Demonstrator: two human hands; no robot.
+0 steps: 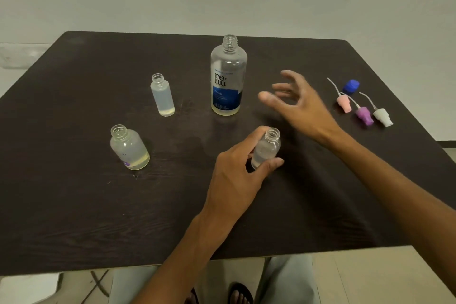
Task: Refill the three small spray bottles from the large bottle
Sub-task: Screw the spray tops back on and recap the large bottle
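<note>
Nearest the camera, at the bottom edge, are the person's knees and sandalled feet (pixel 238 295), under the near rim of the dark table (pixel 74 205) that carries everything else.

The large bottle (pixel 228 76) stands upright and uncapped toward the far middle, with only a shallow yellowish layer at its base — the biggest risk is that it runs short before all three small bottles are topped up, or that it has to be tipped so steeply that liquid surges past a narrow neck. The right hand (pixel 299 103) hovers just beside it, fingers spread wide and holding nothing; a hasty reach could knock the tall, nearly empty bottle over.

The left hand (pixel 237 170) holds the near small bottle (pixel 267 148) between thumb and fingers, upright on the table with its mouth open. It looks nearly empty and light, so it could tip if the grip slackens during a pour.

The rounder small bottle (pixel 129 148) at the left and the slim small bottle (pixel 162 96) behind it stand open and unheld, each with a little liquid — a passing forearm could spill them.

At the far right lie the blue cap (pixel 351 86) and three spray heads: pink (pixel 344 102), purple (pixel 364 116), white (pixel 382 116). They sit near the table edge and could roll or be swept off.
</note>
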